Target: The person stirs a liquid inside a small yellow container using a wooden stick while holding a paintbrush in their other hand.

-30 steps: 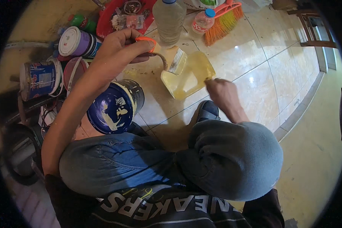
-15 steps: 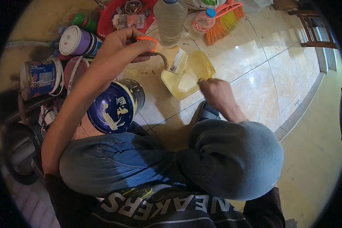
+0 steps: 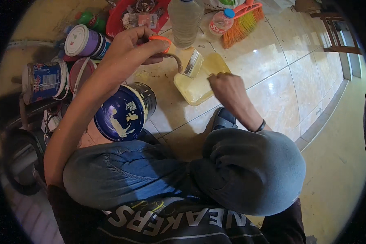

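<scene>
My left hand point(image 3: 136, 51) is closed around an orange handle point(image 3: 162, 44). Beyond it, a paintbrush with a silvery metal band point(image 3: 194, 62) reaches over a yellowish rectangular tub point(image 3: 187, 94). A curved brown piece point(image 3: 177, 62) sticks out by my left fingers; its kind is unclear. Over the tub's right side, my right hand point(image 3: 228, 86) is curled into a fist. Whatever it grips is hidden by the fingers. Pale liquid or paint seems to lie in the tub. A dark blue paint bucket point(image 3: 120, 114) smeared with cream paint lies by my left knee.
Beyond the tub stand a large clear bottle point(image 3: 185, 24), a small bottle with a blue cap point(image 3: 222, 21) and an orange broom point(image 3: 243, 26). At the left are a red basin point(image 3: 114, 24), a purple paint tub point(image 3: 85, 42) and a blue can point(image 3: 44, 80).
My right hand has moved up and slightly left over the tub, and a dark wristband now shows. My left hand stays nearly where it was, still holding the brush.
</scene>
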The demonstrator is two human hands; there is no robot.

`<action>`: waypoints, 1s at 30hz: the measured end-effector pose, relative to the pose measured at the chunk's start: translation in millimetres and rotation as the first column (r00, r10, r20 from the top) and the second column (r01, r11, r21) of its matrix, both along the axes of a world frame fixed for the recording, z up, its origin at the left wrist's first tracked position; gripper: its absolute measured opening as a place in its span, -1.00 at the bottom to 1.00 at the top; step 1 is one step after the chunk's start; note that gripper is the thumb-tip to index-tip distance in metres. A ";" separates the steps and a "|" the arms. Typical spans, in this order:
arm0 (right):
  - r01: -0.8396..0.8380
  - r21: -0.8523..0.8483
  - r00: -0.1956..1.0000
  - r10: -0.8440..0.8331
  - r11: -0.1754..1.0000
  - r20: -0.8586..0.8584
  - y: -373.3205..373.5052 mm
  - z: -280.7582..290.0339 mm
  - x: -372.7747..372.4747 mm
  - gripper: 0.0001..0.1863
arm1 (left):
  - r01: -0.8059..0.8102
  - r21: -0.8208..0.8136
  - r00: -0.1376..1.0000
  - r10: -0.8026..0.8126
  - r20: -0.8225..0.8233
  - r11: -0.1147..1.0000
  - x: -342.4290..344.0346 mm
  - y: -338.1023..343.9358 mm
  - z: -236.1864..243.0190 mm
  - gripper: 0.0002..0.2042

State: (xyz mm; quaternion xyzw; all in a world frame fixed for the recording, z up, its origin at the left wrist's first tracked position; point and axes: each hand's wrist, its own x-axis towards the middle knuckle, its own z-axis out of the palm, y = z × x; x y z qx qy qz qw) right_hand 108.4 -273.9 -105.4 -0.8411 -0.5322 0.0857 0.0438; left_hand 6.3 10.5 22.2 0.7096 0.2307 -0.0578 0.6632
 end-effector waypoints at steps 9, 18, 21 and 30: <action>-0.149 0.053 0.960 0.157 0.987 -0.231 -21.5 29.7 -8.8 -0.83 | 0.001 0.001 1.000 -0.001 0.018 1.000 2.9 -4.7 0.6 -0.64; -0.050 -0.058 0.977 0.036 0.997 -0.210 -27.6 54.7 24.6 -0.78 | 0.014 0.001 1.000 -0.014 0.013 1.000 4.7 -5.3 5.0 -0.65; -0.123 -0.039 0.949 0.106 0.992 -0.296 -24.4 38.5 8.1 -0.74 | 0.013 0.000 1.000 -0.013 0.016 1.000 5.5 -5.7 2.8 -0.65; -0.184 -0.062 0.945 0.159 0.981 -0.284 -9.6 40.9 2.6 -0.78 | 0.051 0.017 0.999 -0.051 0.001 0.999 3.9 -4.5 2.5 -0.73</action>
